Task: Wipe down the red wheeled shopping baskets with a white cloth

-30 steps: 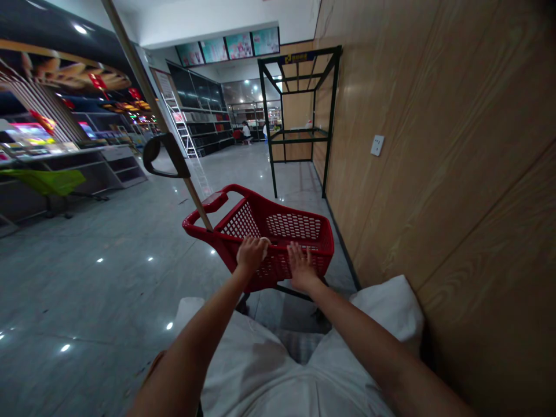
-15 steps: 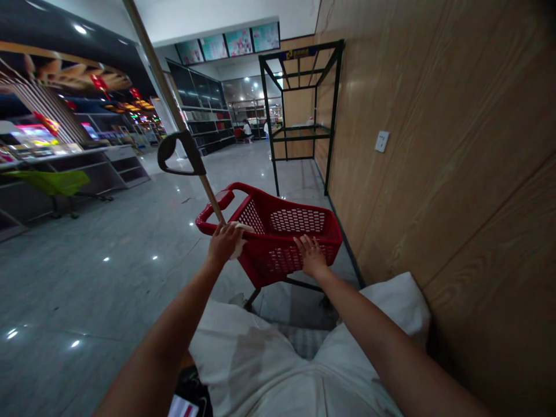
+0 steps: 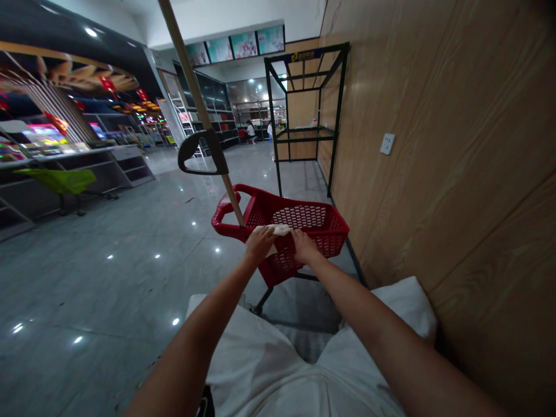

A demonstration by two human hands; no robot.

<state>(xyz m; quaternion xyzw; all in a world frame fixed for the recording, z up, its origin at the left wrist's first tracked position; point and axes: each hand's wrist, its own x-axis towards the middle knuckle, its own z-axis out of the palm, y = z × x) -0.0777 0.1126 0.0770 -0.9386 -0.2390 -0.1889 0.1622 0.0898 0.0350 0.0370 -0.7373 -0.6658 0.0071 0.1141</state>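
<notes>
A small red plastic shopping cart (image 3: 313,215) with lattice sides stands before my knees. My left hand (image 3: 259,243) is closed on a whitish cloth (image 3: 280,230), pressing it along the cart's near rim. Close beside it, at the cloth's right end, my right hand (image 3: 304,248) grips the same rim; its fingertips are partly hidden. Left of both hands, a wooden pole (image 3: 191,81) with a dark loop-shaped piece (image 3: 203,153) rises at a slant from the handle end of the cart.
A wood-panelled wall (image 3: 434,174) with a socket (image 3: 387,143) runs close on the right. Beyond the cart stands a black metal frame rack (image 3: 304,138). Grey tiled floor (image 3: 143,231) stretches left towards counters and a green cart (image 3: 65,179). People are far back.
My left hand has slid the cloth rightwards along the rim, away from the pole and up to my right hand. The right hand has shifted slightly, its fingers now more bent. The view has turned a little left.
</notes>
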